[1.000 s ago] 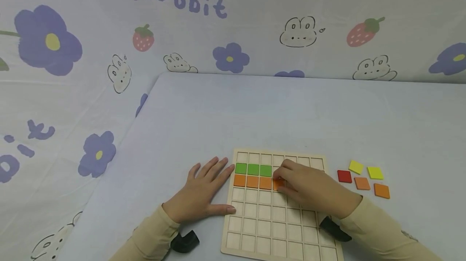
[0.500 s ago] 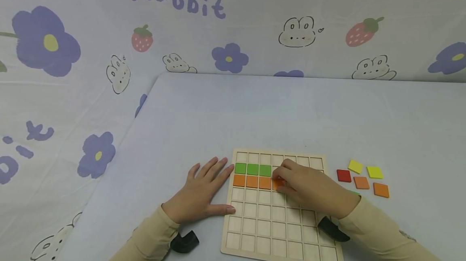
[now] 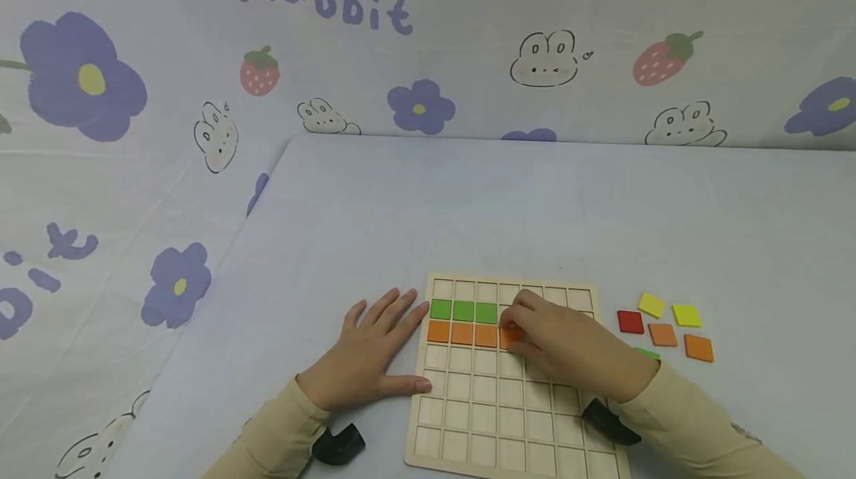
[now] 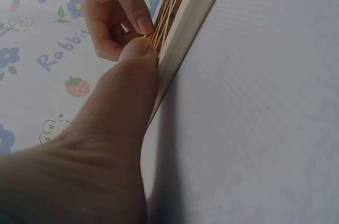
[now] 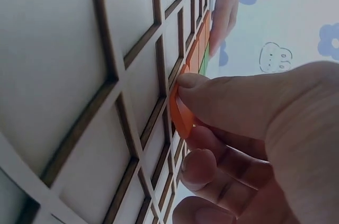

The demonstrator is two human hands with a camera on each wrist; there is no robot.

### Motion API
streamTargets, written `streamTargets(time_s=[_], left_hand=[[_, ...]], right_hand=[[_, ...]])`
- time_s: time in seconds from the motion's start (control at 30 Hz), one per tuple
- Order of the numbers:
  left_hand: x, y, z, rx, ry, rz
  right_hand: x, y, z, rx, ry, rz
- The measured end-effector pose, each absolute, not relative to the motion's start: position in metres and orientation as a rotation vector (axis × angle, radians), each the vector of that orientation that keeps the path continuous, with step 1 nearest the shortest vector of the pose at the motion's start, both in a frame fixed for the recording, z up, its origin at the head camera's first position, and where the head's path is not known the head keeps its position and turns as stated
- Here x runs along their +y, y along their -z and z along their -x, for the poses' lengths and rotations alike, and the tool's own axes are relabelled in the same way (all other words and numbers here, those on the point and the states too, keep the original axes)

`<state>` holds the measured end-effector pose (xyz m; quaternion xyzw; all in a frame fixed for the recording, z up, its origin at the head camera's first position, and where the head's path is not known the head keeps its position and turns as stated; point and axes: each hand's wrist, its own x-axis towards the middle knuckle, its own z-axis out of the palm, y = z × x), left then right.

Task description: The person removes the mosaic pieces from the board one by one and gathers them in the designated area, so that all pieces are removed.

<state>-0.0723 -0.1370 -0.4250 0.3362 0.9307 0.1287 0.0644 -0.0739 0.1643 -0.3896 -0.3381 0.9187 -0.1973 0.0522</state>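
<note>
A wooden grid board [image 3: 470, 415] lies flat on the table. My right hand [image 3: 575, 341] is over its upper part and pinches an orange square tile [image 5: 181, 112] between thumb and fingers. In the right wrist view that tile sits tilted at a cell, its lower edge against the board. To its left, a row of orange tiles [image 3: 461, 333] fills cells, and above them runs a row of green tiles [image 3: 464, 310]. My left hand [image 3: 361, 360] lies spread on the table, with its thumb and a fingertip at the board's left edge.
Right of the board lie loose tiles: two yellow ones [image 3: 686, 315], a red one [image 3: 630, 321] and two orange ones [image 3: 698, 348]. A green tile [image 3: 647, 353] is partly hidden by the right wrist. Black wrist pieces [image 3: 339, 444] hang beneath both sleeves. A printed cloth [image 3: 468, 41] stands behind.
The green loose tile has come into view beside the right wrist, whose forearm has shifted slightly left. Both hands otherwise stay in place, with the orange tile still pinched.
</note>
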Motion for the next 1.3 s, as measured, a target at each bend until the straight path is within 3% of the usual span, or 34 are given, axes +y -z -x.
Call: streamTargets(time_s=[0.73,0.97,1.3], left_hand=[[-0.139,0.431,0.073,2.810,-0.395,-1.025],[-0.139,0.430,0.073,2.813,-0.397,-1.029],[-0.137,0.429,0.073,2.821,-0.390,-1.026]], right_hand=[[0.175,0.376,0.079,2.764,0.687,1.046],[0.201,0.365,0.077,2.800,0.722,1.000],[0.257,0.363,0.061,2.815,0.729,0.739]])
